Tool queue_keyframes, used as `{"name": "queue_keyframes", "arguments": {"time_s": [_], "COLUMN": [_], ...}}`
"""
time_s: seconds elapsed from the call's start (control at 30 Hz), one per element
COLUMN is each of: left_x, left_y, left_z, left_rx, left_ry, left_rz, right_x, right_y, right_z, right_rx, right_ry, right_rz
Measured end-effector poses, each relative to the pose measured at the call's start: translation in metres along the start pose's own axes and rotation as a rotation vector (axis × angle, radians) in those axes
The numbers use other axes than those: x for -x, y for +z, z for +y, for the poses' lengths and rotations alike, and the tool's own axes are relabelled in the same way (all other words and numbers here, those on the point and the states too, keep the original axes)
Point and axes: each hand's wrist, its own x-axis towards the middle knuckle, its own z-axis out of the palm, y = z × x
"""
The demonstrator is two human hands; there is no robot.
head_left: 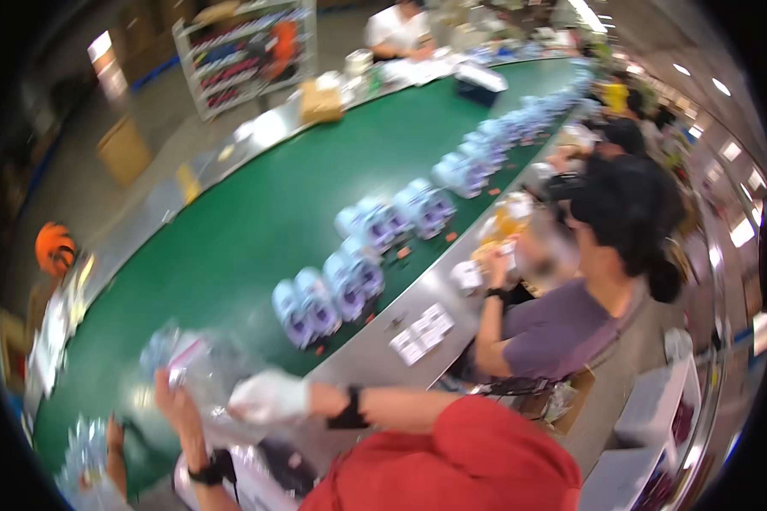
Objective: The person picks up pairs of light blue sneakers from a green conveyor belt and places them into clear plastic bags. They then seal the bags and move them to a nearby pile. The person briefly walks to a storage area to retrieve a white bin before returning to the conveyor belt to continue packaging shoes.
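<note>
A clear plastic bag [200, 362] with a pink strip along its edge is stretched between my hands, above the near end of the green belt. My bare left hand [179, 409], dark band at the wrist, pinches the bag's edge. My right hand [268, 397], in a white glove, closes on the bag's other side. Motion blurs the bag, and I cannot make out what is inside it. Just below my hands lies a pile of clear plastic bags [230, 477]. Pairs of light blue and lilac clogs [307, 307] stand in a row to the right.
The green conveyor belt [222, 221] curves away to the far right, a metal ledge [349, 362] along it. White cards [422, 334] lie there beside a seated co-worker [562, 315]. Another person's hand [115, 434] is at the lower left, near clear bagging. A cardboard box [320, 102] sits across the belt.
</note>
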Motion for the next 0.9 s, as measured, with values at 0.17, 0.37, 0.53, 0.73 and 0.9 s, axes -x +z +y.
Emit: {"name": "queue_keyframes", "arguments": {"time_s": [0.17, 0.37, 0.53, 0.73, 0.9], "left_x": [0.011, 0.014, 0.020, -0.001, -0.010], "left_y": [0.014, 0.013, 0.016, 0.033, 0.055], "left_z": [0.012, 0.021, 0.016, 0.010, 0.012], "left_rx": [0.282, 0.134, 0.205, 0.310, 0.282], "left_ry": [0.084, 0.041, 0.034, -0.065, -0.031], "left_rz": [0.082, 0.060, 0.041, 0.029, -0.035], "right_x": [0.060, 0.057, 0.041, 0.050, 0.073], "right_y": [-0.037, -0.019, 0.026, -0.083, -0.121], "right_z": [0.074, 0.157, 0.198, 0.135, 0.044], "right_rx": [0.047, 0.750, 0.668, -0.350, -1.161], "right_ry": [0.575, 0.789, 0.774, 0.725, 0.266], "right_rz": [0.326, 0.040, 0.036, 0.367, 0.695]}}
